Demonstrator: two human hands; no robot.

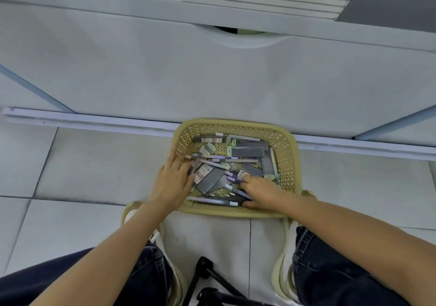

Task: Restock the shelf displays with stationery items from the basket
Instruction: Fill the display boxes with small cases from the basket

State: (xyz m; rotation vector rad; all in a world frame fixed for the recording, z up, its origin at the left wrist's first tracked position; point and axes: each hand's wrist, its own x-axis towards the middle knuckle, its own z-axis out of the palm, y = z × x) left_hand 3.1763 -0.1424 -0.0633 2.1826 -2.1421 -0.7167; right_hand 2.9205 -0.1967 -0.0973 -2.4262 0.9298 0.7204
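A yellow perforated basket [286, 157] sits on the tiled floor against the base of a white shelf unit. It holds several purple and pale pens [213, 157], grey flat packs [250, 151] and small green erasers [208, 149]. My left hand [173, 179] reaches in over the left rim, fingers spread on the pens. My right hand [260, 191] is inside at the front right, fingers curled around a few purple pens [232, 178]. Whether those pens are lifted is not clear.
The white cabinet front [212, 81] with a curved handle cut-out [240, 39] rises directly behind the basket. A pale rail [94, 122] runs along the floor. My knees in dark jeans flank a black tripod [205, 279] at the bottom.
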